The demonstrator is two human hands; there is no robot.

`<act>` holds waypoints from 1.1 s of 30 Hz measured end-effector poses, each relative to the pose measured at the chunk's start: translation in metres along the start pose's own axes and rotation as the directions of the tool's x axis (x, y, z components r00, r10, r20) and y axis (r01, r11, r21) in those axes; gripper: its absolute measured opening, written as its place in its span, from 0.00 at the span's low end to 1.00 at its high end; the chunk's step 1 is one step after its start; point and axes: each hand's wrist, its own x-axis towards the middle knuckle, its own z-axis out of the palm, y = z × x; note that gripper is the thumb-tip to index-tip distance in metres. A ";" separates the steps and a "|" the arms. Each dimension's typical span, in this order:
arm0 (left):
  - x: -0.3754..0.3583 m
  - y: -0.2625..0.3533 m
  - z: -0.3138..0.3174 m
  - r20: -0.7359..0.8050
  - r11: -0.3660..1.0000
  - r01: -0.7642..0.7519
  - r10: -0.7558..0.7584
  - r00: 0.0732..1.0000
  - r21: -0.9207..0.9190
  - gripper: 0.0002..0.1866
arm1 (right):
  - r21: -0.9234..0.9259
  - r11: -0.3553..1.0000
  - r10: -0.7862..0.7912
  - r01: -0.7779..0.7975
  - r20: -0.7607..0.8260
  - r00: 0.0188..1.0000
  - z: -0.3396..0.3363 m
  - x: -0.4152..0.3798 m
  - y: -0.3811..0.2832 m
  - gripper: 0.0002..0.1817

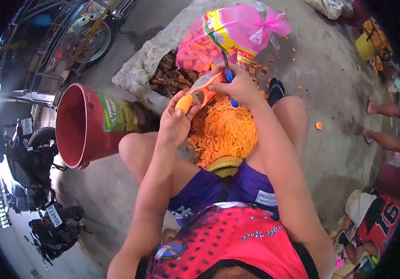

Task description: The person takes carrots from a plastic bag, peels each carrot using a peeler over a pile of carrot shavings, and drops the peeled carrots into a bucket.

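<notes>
My left hand [176, 121] grips a carrot [191, 98] by its lower end, holding it up over a heap of orange peelings [225, 132] that lies between my knees. My right hand [239, 86] is closed on a blue-handled peeler [228, 76], its blade resting against the carrot's upper part. A strip of peel hangs off the carrot. Just beyond my hands stands a pink plastic bag of peeled carrots [218, 39], tied at the top.
A red bucket [81, 125] lies tilted at my left knee. A grey sack [144, 65] with brown roots sits behind it. Motorbikes [37, 186] stand far left. Another person's bare feet [383, 123] and someone in red [381, 218] are at the right.
</notes>
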 end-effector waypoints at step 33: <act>0.001 0.000 0.005 -0.109 0.987 0.111 -0.124 0.986 -0.115 0.41 | -0.480 0.875 -0.117 0.062 -0.085 0.989 -0.001 0.017 0.029 0.21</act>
